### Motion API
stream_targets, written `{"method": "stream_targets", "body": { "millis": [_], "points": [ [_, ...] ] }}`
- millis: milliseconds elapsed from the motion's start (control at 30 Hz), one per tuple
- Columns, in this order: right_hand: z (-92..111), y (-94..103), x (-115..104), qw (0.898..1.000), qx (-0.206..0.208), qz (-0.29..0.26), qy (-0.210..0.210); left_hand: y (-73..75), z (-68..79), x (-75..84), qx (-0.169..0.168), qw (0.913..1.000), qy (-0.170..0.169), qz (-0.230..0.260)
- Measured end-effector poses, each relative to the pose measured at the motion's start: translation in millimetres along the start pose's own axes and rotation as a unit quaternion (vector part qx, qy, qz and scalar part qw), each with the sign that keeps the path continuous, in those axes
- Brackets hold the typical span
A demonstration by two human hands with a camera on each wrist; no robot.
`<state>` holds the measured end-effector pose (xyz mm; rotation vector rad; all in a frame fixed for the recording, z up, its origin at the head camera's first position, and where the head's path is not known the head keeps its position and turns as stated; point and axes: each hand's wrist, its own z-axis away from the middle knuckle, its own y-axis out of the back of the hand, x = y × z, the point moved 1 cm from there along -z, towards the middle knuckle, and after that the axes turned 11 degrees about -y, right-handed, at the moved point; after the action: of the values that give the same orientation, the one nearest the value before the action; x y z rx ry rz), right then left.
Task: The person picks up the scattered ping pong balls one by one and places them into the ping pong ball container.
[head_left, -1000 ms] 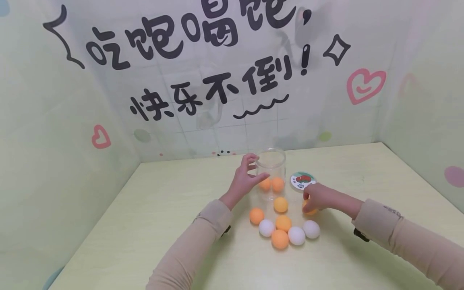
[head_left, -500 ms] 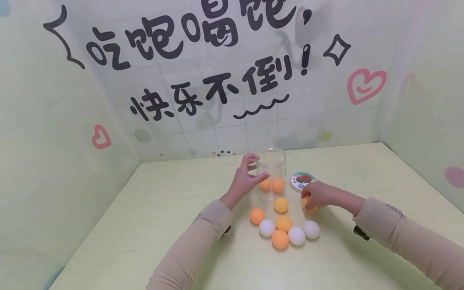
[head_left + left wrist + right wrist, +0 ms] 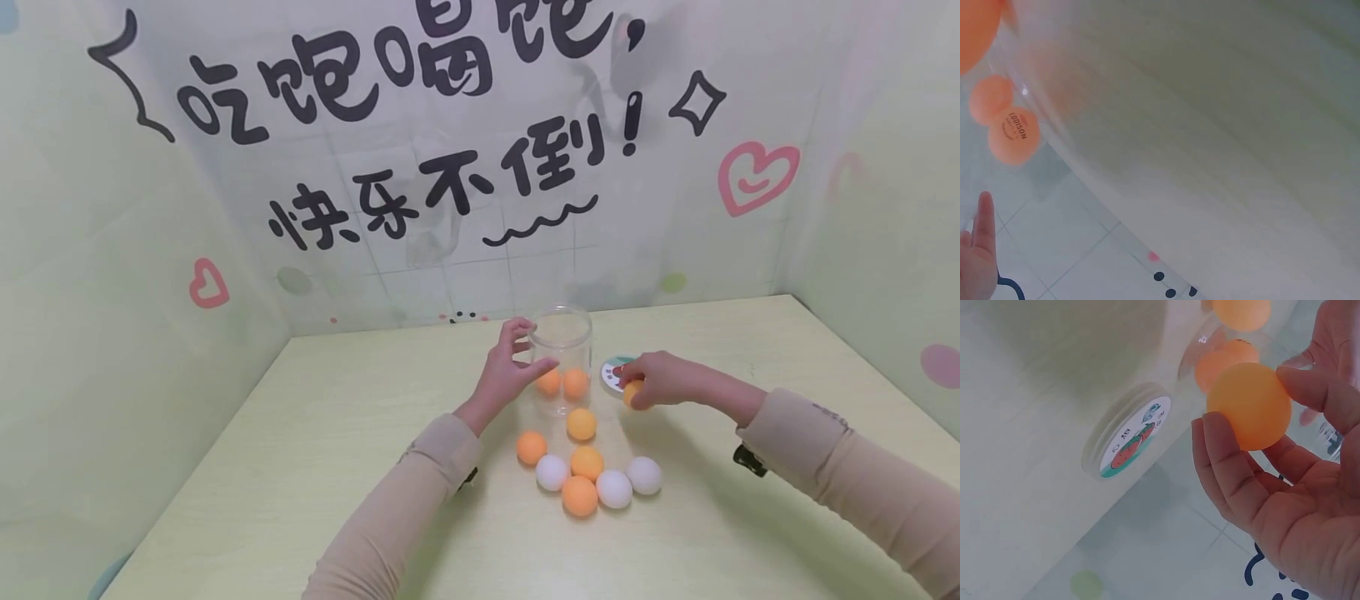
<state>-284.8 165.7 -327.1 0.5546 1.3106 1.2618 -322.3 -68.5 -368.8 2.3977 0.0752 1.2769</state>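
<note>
My left hand holds the clear round jar from its left side, thumb across the front and fingers toward the back. Two orange ping-pong balls lie at the bottom of the jar. My right hand pinches a light-orange ping-pong ball between thumb and fingertips. In the head view that ball is in front of the round lid, which lies right of the jar with a printed red picture and is partly covered by the hand.
Loose balls lie in front of the jar: an orange-yellow ball closest to it, an orange ball on the left, and a cluster with white balls nearer the person. A printed curtain stands behind the pale wooden table.
My right hand has picked the light-orange ball off the table and carried it upward and back, in front of the lid. The left hand and jar have stayed in place.
</note>
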Motion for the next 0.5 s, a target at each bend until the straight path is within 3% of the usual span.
{"method": "stream_targets", "body": {
  "millis": [500],
  "points": [
    [5,29.0,-18,1.000,0.009,0.014,0.004,-0.4,0.3,-0.7,0.001,1.0000,-0.002,0.003]
  ]
}}
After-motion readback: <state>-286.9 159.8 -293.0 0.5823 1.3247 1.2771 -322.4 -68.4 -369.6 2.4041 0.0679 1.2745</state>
